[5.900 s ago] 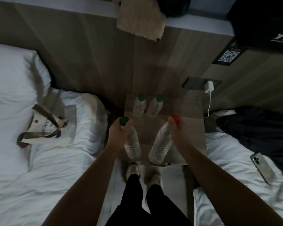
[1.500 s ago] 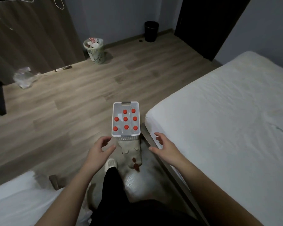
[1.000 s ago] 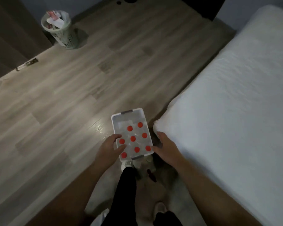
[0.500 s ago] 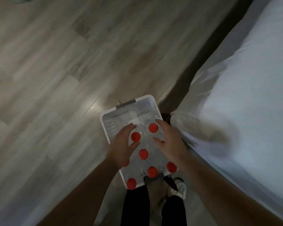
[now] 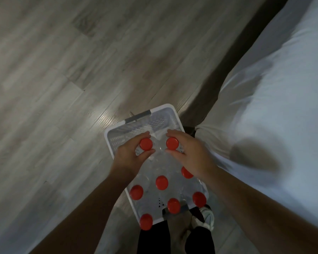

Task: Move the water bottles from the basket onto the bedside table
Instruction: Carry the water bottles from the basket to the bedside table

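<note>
Left grip [image 5: 130, 156] is closed on the far-left bottle [image 5: 146, 144], thumb on the near side and fingers curled round the far side, just under its red cap. Right grip [image 5: 189, 154] is closed the same way on the far-right bottle [image 5: 172, 143]. The two grips mirror each other, knuckles outward and thumbs nearly meeting between the two caps. Both forearms reach in from the bottom edge, bare, angled toward each other. Both held bottles stand upright at the far end of the white basket [image 5: 160, 120]; whether they have left its bottom cannot be told. The bottles are clear plastic with round red screw caps, bodies blurred and pale in the dim light. Six other bottles [image 5: 162, 182] stand upright in the near half of the basket, showing mostly as red caps. The right wrist covers part of one cap by the right wall. The basket has perforated walls, a white rim and a grey handle piece on its far rim. It sits on the grey wood-plank floor [image 5: 62, 70], just beside the corner of a bed [image 5: 273, 125] with white bedding on a dark frame. Black trouser legs [image 5: 152, 239] and one pale shoe [image 5: 206, 216] show below the basket's near edge. A dark shadow lies on the bedding right of the right grip.
</note>
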Motion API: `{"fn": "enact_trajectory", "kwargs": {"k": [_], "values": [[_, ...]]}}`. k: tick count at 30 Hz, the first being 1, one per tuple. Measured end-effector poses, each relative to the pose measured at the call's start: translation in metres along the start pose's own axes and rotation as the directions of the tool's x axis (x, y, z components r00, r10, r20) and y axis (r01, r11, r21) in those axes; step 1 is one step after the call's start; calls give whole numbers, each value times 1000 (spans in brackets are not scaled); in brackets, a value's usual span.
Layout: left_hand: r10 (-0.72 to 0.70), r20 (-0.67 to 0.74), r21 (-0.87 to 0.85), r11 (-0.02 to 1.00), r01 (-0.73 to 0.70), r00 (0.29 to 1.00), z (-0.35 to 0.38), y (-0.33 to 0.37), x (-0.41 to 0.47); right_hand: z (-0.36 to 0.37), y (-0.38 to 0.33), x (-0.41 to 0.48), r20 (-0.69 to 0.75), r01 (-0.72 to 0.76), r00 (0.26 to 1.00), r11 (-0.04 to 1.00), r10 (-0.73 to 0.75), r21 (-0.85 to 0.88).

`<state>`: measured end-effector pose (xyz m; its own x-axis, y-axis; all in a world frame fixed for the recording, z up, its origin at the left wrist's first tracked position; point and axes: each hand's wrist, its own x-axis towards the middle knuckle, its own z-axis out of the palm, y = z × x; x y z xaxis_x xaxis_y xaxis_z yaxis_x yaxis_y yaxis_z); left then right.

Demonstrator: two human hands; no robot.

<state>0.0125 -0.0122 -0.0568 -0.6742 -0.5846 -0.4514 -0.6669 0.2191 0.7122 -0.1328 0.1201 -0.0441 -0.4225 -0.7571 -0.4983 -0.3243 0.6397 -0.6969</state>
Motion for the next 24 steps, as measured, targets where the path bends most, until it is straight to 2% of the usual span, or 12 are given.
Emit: {"fn": "enact_trajectory", "kwargs": {"k": [7, 12, 17, 21, 24], "values": [[-8, -46, -45, 999, 6, 999, -33, 36, -21, -20, -30, -22, -40, 2, 999, 998, 0, 63], [138, -66, -70, 987, -143, 988, -87, 99, -59, -65, -82, -67, -55, 2, 998, 994, 4, 111], [280, -67, -48, 958, -283, 958, -145, 184, -113, -131, -145, -154, -193, -14, 979, 971, 62, 238], [293, -48, -204, 933, -297, 955, -180, 263, -166, -184, -180, -242, -374, 53, 921, 918, 107, 393], [326, -55, -364, 874, -323, 944, -179, 318, -207, -211, -191, -310, -503, 183, 852, 819, 143, 543]]}}
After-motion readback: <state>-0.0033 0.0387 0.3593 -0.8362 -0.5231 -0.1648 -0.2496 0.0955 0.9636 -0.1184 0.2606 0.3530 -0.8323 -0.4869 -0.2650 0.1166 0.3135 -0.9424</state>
